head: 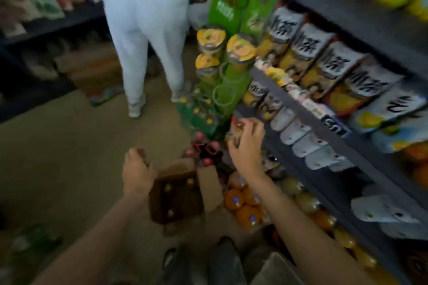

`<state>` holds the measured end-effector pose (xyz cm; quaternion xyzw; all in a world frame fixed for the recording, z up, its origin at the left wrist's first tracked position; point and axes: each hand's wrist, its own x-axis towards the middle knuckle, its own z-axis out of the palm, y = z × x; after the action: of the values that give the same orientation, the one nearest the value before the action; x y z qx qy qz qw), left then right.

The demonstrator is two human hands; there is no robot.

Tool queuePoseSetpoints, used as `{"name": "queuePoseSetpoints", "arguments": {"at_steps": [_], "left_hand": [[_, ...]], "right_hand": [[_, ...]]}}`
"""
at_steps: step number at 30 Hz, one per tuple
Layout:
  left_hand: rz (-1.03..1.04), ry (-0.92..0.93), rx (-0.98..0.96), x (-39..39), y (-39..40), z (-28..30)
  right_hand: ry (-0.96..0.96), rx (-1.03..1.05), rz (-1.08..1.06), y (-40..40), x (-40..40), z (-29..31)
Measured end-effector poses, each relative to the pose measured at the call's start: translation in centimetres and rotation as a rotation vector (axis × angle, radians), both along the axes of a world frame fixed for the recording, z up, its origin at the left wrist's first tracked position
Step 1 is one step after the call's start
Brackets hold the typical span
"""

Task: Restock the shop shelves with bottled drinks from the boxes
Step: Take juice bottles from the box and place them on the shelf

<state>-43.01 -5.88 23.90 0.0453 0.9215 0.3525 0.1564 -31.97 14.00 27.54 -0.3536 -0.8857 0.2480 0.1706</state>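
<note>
Dark shoes stand at six o'clock on the dull tan floor, toes toward an open brown cardboard box that still has a few dark bottles with yellow caps upright inside. Over the box's nine o'clock edge hangs the left hand, fingers loosely bent and holding nothing I can see (motion blur softens them). Up at one o'clock from the box, the right hand is curled round a small amber bottled drink with a red cap, held just at the front edge of the dark grey shop shelves. Along the shelf's foot, at four o'clock from the box, lie round orange drink bottles with blue caps. A cluster of pink-capped bottles in dark wrap sits at twelve o'clock from the box. Farther off, a person in pale grey trousers stands beside a green wire display stand.
</note>
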Motion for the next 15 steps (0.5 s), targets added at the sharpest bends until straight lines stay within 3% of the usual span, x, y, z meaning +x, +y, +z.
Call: {"name": "queuePoseSetpoints", "arguments": {"at_steps": [3, 5, 11, 15], "left_hand": [[-0.08, -0.147, -0.176, -1.0, -5.3, -4.6], [-0.177, -0.172, -0.219, -1.1, -6.5, -8.1], [-0.381, -0.204, -0.182, -2.6, -3.8, -21.9], [-0.391, -0.171, -0.208, -2.8, -2.7, -31.6]], "right_hand": [[-0.373, -0.108, 0.085, -3.4, -1.5, -8.4], [-0.516, -0.162, 0.109, -4.6, -1.8, -13.5], [-0.681, -0.278, 0.209, -6.1, -4.0, -30.0], [-0.703, -0.324, 0.474, -7.6, -5.9, -41.5]]}}
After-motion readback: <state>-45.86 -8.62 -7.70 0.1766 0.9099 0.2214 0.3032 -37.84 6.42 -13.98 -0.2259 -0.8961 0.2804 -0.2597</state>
